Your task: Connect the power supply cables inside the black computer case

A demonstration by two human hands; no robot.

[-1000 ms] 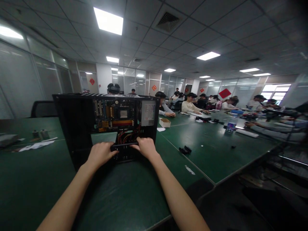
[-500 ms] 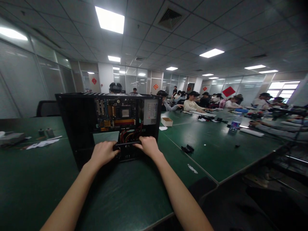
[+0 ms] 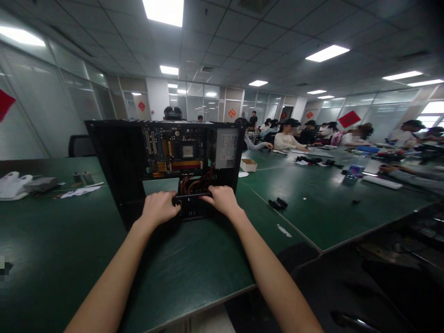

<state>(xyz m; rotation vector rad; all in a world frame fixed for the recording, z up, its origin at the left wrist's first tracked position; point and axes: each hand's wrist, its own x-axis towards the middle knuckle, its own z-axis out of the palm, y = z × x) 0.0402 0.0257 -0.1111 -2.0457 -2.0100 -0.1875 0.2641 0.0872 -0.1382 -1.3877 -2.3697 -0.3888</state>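
Both hands sit at the middle of the frame, on the front of an open computer case [image 3: 118,162] that stands on the green counter [image 3: 52,249]. The left hand [image 3: 159,209] has its grip curled over the left end of a flat black drive [image 3: 192,196] at the case's lower opening, fingers folded on its edge. The right hand [image 3: 224,200] has its grip closed on the drive's right end in the same way. The drive lies level between them, partly inside the case, just below a bundle of red cables [image 3: 194,182].

Above the cables the circuit board [image 3: 173,155] shows inside the case, and a grey power unit [image 3: 225,148] with a white label sits to its right.

Against the frame half a second ago, the hands and case have shifted slightly right and up in the picture, and less ceiling shows at the top. The hands keep the same hold on the drive; it sits about as deep in the case as before. More of the counter edge now shows at the bottom.

At the left edge lie white papers [image 3: 78,191] and a pale object [image 3: 12,185]. Right of the case stand a small white box [image 3: 249,164] and two black pieces [image 3: 277,203]. Other people sit along the far counters at upper right.
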